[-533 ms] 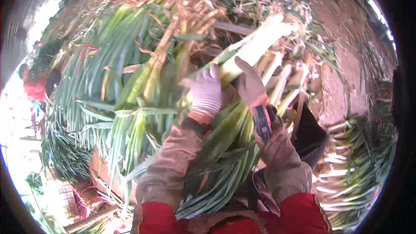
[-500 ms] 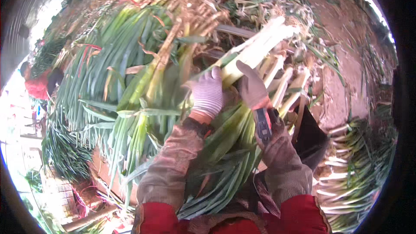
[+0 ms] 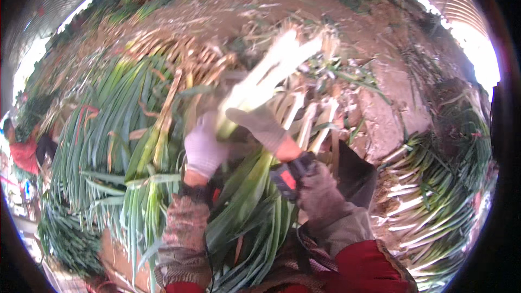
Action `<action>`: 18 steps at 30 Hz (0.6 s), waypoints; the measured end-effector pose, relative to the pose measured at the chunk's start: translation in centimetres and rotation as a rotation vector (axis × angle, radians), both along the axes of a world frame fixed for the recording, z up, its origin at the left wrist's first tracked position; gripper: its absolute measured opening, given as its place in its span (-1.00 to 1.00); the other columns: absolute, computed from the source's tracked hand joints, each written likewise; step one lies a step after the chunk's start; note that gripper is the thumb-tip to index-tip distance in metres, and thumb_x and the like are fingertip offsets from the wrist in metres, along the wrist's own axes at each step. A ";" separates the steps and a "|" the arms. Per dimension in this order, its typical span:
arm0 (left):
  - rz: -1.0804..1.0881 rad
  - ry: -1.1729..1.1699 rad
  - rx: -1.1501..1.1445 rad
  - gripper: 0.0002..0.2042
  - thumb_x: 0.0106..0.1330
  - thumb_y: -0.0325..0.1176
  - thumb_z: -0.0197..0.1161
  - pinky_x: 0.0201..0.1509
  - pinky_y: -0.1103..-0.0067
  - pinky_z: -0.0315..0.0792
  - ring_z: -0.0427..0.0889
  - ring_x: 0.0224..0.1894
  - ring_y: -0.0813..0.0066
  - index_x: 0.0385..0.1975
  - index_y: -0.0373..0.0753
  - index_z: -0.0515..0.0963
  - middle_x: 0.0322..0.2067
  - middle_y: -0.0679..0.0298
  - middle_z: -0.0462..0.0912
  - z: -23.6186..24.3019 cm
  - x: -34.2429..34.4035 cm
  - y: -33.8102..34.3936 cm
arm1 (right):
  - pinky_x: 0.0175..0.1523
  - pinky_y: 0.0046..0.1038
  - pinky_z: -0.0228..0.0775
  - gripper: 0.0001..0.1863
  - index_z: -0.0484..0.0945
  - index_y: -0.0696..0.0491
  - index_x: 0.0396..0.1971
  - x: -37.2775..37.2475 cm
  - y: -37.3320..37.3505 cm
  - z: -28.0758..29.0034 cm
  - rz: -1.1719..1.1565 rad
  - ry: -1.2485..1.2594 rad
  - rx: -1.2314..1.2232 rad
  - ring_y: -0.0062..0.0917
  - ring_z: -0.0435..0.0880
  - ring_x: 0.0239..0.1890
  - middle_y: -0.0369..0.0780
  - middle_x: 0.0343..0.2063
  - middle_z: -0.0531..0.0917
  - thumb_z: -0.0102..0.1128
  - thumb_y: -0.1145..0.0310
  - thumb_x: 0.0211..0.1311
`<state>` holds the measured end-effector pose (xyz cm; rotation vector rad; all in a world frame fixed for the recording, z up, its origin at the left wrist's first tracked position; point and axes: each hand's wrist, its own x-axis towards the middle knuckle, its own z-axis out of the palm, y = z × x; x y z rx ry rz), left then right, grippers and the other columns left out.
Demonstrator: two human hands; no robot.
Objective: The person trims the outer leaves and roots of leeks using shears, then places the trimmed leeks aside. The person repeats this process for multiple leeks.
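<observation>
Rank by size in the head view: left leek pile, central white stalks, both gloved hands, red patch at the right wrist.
1. Leek pile
2. White stalks
3. Left gloved hand, right gloved hand: too alike to rank
4. Red patch

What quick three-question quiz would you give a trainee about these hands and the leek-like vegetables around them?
1. Where do the white root ends of the thick bundle of pale, leek-like stalks point? (a) Toward the person; (b) away from the person; (c) straight down.
2. True or false: both hands are bare.
3. On which side of the person lies the long row of slim, white-stemmed green vegetables?

Key: 1. b. 2. False: the pale-gloved left hand and pale-gloved right hand are both covered. 3. The right.
</observation>
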<state>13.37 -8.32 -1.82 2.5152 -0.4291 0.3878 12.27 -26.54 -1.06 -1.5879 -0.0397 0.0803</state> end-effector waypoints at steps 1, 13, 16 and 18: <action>-0.023 -0.035 0.013 -0.29 -0.09 -0.24 0.53 -0.07 0.27 0.61 0.70 -0.20 -0.05 0.14 -0.22 0.42 -0.15 0.00 0.65 -0.3 -0.6 -0.4 | 0.13 -0.35 0.49 -0.37 0.66 0.12 -0.02 0.4 0.6 -0.1 -0.082 -0.199 0.207 -0.35 0.68 -0.06 -0.16 -0.15 0.72 0.44 -0.13 0.15; -0.318 -0.454 0.212 -0.52 0.03 -0.35 0.34 0.26 0.12 0.30 0.49 0.13 0.09 0.06 -0.12 0.57 0.17 0.19 0.51 -0.6 -10.8 0.7 | -0.13 -0.23 0.55 -0.74 0.46 0.06 -0.21 1.5 -2.1 10.7 -0.106 -0.169 1.109 -0.41 0.63 -0.35 -0.24 -0.40 0.59 0.22 0.18 0.41; -0.191 -0.453 0.360 -0.53 0.12 -0.30 0.28 0.33 -0.10 0.19 0.48 0.16 0.12 0.12 0.05 0.57 0.19 0.21 0.50 1.0 -11.3 2.6 | -0.17 -0.18 0.54 -0.74 0.46 0.02 -0.20 0.8 -4.7 16.9 -0.284 -0.346 1.062 -0.40 0.62 -0.39 -0.27 -0.41 0.59 0.26 0.15 0.39; -0.076 -0.551 0.384 -0.54 0.16 -0.30 0.24 0.33 -0.18 0.14 0.47 0.18 0.13 0.13 0.15 0.56 0.21 0.23 0.50 3.7 -9.8 3.8 | -0.15 -0.08 0.54 -0.72 0.46 0.00 -0.21 -0.1 -6.0 20.5 -0.276 -0.456 1.136 -0.39 0.64 -0.37 -0.27 -0.40 0.59 0.29 0.13 0.37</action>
